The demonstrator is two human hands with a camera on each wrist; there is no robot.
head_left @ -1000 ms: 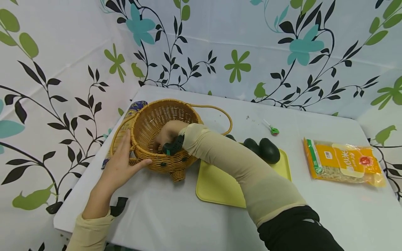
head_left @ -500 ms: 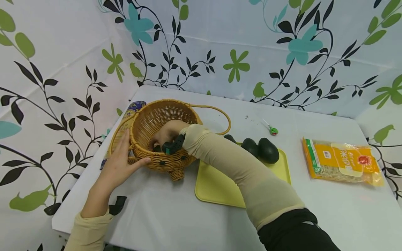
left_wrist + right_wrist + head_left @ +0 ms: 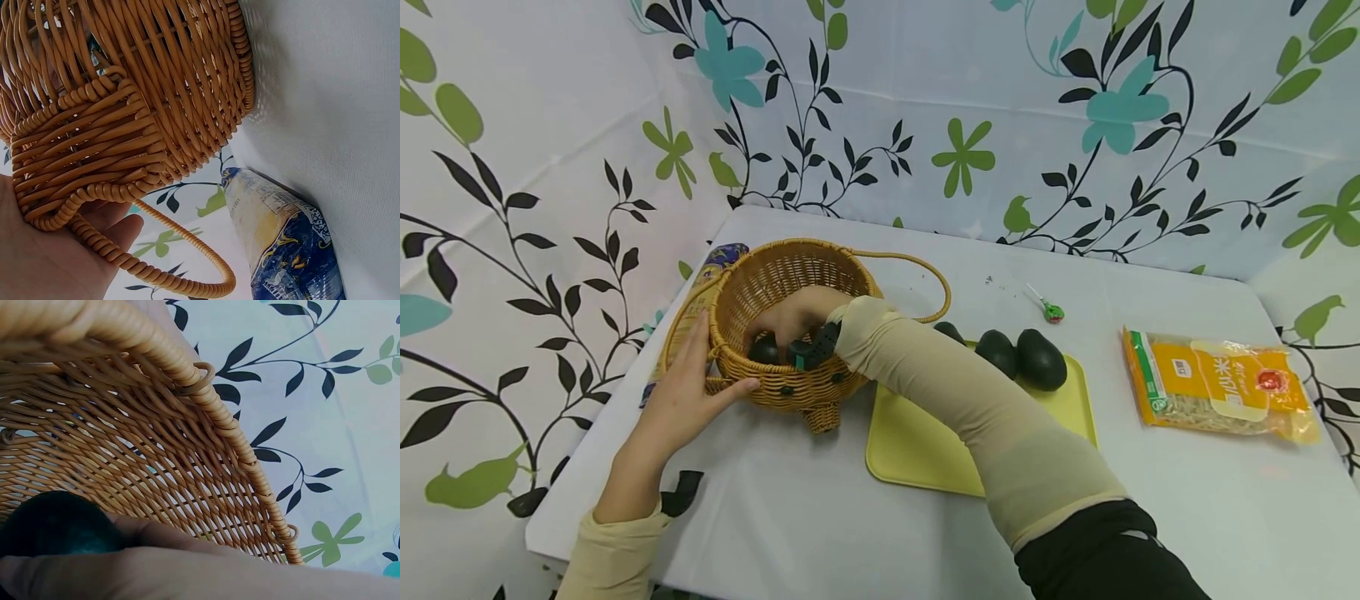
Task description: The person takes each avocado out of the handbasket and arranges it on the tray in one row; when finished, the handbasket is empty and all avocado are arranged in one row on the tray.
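Note:
A honey-coloured wicker basket (image 3: 790, 258) with two loop handles stands at the table's left. Inside it, my right hand (image 3: 793, 318) grips a smooth dark green avocado (image 3: 764, 348). The right wrist view shows the fingers (image 3: 156, 534) and thumb against this avocado (image 3: 59, 525), below the rim. My left hand (image 3: 681, 400) rests on the basket's outer left side, its fingers straight and its thumb along the front. In the left wrist view, that palm (image 3: 50, 262) lies against a woven flap (image 3: 87, 147) of the basket. The basket's bottom is hidden.
A yellow tray (image 3: 917, 442) bears several dark avocados (image 3: 1041, 360), partly behind my right forearm. Behind the tray lies a green lollipop (image 3: 1052, 313). An orange grain packet (image 3: 1221, 383) lies at right. A blue-and-gold packet (image 3: 281, 237) lies beside the basket's left.
My right hand has shifted slightly left inside the basket, and the avocado in it has come into sight. My left hand stays against the basket.

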